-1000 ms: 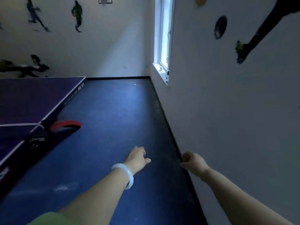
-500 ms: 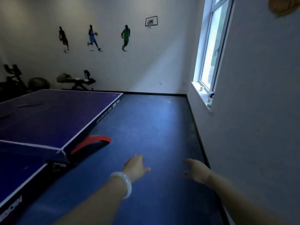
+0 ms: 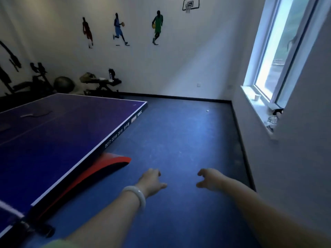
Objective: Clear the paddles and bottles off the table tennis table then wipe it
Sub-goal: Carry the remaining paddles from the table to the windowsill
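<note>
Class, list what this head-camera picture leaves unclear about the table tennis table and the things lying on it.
- Table tennis table: the left and bottom frame edges cut off its left side and near half.
- Flat things on the table, possibly paddles: too dim and distant to identify.
- Dark thing at the left edge: cut off by the frame.
- Spray bottle on the windowsill: partly hidden by the wall corner.

Counter [image 3: 53,140] sits left with a paddle [image 3: 35,114] on its far side, floor [image 3: 179,140] to its right with a ball [image 3: 207,110] near the far wall, windowsill [image 3: 254,102] right holding a cup [image 3: 257,97] and, nearer, a spray bottle [image 3: 273,119].
</note>
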`<state>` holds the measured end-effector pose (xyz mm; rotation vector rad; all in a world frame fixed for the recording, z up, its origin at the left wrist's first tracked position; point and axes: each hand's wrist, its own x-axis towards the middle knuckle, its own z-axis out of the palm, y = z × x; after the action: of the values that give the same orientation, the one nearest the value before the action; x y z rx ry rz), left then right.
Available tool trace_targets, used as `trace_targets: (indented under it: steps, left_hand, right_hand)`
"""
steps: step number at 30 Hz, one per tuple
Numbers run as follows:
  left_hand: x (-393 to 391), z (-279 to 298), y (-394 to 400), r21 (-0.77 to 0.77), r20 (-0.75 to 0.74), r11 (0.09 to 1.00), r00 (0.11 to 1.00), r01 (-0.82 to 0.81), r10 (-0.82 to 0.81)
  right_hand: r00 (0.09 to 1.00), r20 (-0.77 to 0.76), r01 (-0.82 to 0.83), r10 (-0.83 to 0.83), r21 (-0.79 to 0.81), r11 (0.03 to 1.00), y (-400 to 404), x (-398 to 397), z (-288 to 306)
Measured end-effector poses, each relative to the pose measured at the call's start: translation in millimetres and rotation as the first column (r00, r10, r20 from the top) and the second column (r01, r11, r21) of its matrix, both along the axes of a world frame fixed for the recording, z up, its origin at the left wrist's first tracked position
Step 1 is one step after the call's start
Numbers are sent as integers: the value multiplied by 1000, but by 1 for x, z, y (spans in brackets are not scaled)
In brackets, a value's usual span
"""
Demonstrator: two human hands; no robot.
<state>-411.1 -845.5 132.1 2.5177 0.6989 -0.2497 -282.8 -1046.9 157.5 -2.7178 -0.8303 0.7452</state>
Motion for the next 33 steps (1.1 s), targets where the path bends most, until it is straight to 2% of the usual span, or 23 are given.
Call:
trace_targets:
  steps: [6,10,15,19,27,33]
  left_hand:
    - [149,4,123,2,50,1000,999,-12,12]
    - [247,23,189,32,62,999,998,-6,4]
    - [378,32,233,91,29,995,998,51,-53]
    - [492,34,261,96,58,992,995,81,-86]
    - [673,43,352,50,63,996,996,-68,65]
    - [762,35,443,25,35,984,984,-174,173]
  right_hand:
    - [999,37,-12,15,-83,996,113,143,7]
    - [999,42,32,-29,-72,997,170,235,19]
    - [997,25,77,-76,-53,996,210,350,25]
    - [994,44,98,-97,-23,995,241,465,30]
    - [1000,26,-17,17,-31,999,342,676,37]
    - [981,-18,-192,191,-56,980,456,781,31]
